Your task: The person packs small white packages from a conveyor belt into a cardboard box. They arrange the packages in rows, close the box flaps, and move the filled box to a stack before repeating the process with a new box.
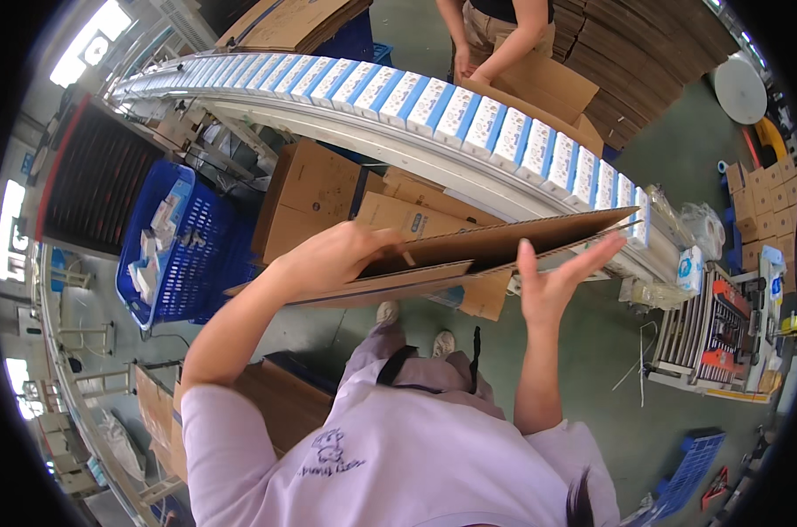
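A partly flattened brown cardboard box (504,239) is held up in front of me, its panels slightly spread apart along the top. My left hand (333,253) reaches over the near panel at the left, fingers curled on the cardboard and partly hidden by it. At the right end, my right hand (558,279) has its thumb up and fingers spread, the palm against or just beside the box's edge. Beyond the box runs a curved conveyor (398,145) carrying a row of white and blue packs (456,114).
A blue basket (183,277) with white packs stands left. Brown cartons (306,198) lean under the conveyor. Across it, a co-worker's hands (473,75) are at an open carton (557,88). A roller stand (688,338) is at right. Cartons (284,400) lie behind my left arm.
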`<state>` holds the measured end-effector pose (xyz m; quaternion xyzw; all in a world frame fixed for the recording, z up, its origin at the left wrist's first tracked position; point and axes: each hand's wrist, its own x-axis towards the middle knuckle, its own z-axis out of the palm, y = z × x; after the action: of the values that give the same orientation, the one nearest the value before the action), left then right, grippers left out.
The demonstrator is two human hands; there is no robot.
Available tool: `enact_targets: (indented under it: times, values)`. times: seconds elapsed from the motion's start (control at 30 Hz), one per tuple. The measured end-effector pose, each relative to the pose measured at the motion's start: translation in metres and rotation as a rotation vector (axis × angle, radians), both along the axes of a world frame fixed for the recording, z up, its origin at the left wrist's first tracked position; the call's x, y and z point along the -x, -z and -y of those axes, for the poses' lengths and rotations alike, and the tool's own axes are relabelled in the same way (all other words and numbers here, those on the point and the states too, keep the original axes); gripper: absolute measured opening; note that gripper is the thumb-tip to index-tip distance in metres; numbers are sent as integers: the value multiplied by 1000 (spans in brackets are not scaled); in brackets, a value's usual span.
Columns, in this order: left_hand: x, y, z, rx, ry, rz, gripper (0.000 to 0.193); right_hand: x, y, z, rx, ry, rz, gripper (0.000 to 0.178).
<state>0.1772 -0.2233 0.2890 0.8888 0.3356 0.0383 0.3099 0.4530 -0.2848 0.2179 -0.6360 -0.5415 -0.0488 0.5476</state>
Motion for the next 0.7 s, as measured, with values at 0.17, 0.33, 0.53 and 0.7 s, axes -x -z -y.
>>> enact_targets:
  times: [0.17,0.33,0.53,0.7]
  values:
    - [0,-8,-65,-176,-30,48,31,-24,-3,39,23,-282,-688,97]
    - [16,64,-155,-157,-954,525,19,-22,16,11,659,-762,-164,77]
    - [-59,179,-124,-378,248,56,54,27,-11,-26,1130,-918,395,62]
    - [-55,114,-164,-841,526,-46,64,76,-29,-33,1230,-353,913,64]
